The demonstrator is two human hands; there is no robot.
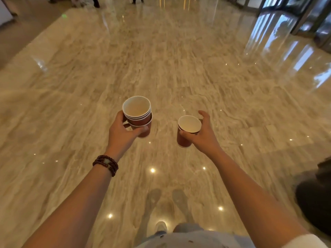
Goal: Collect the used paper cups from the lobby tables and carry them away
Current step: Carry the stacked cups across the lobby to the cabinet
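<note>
My left hand (121,134) grips a nested stack of red paper cups (137,113) with white insides, thumb across the front and fingers behind. A single red paper cup (188,130) sits in my right hand (204,133), thumb on its near side and fingers curled round the far side. Both are held out at about waist height over the marble floor, roughly a hand's width apart. The cups look empty from above.
Polished beige marble floor (161,68) stretches ahead with ceiling light reflections. Glass doors and a revolving entrance (308,20) stand at the far right. People's legs (96,1) show at the far top. A dark object (315,197) sits at the right edge.
</note>
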